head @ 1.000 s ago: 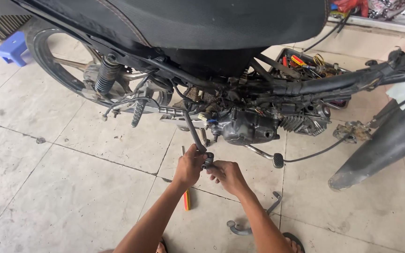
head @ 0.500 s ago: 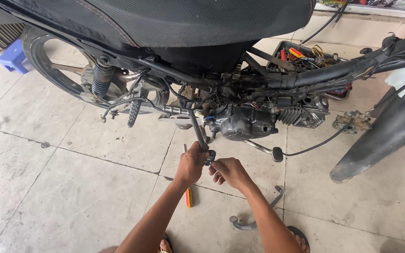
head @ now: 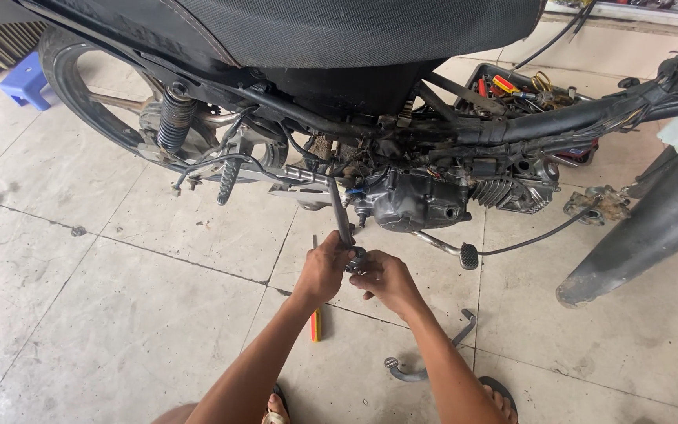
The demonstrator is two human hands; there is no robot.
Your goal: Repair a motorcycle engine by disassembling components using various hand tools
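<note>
A stripped motorcycle with a black seat stands across the tiled floor, its engine exposed. A dark metal lever slants down from the engine's left side. My left hand grips the lever's lower end. My right hand pinches a small dark part at that same end, touching my left hand. An orange-handled screwdriver lies on the floor under my left forearm, partly hidden.
A curved metal pedal lies on the tiles near my right arm. The rear wheel and shock spring are at left, a blue stool beyond. A black fender slants at right. A tool tray sits behind the frame.
The view has moved closer to the engine. Both hands stay at the lower end of the lever, the right hand now closed nearer to the left.
</note>
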